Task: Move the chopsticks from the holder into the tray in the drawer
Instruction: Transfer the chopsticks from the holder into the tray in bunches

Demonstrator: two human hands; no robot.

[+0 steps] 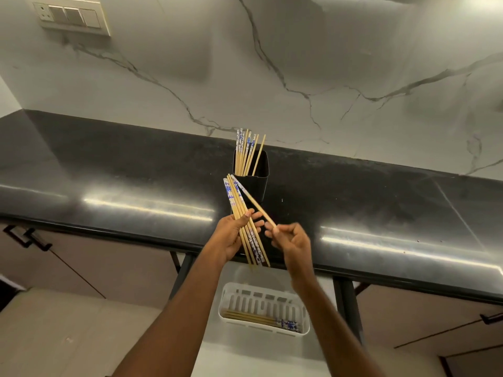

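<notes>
A black square holder stands on the dark counter with several wooden chopsticks with blue-and-white ends upright in it. My left hand grips a bundle of several chopsticks in front of the holder. My right hand pinches a single chopstick by its thin end, its patterned end leaning against the bundle. Below the counter, a white slotted tray sits in the open drawer with a few chopsticks lying across its front.
The black counter runs across the view, with a marble wall behind and a switch plate at top left. Cabinet doors with black handles flank the open drawer.
</notes>
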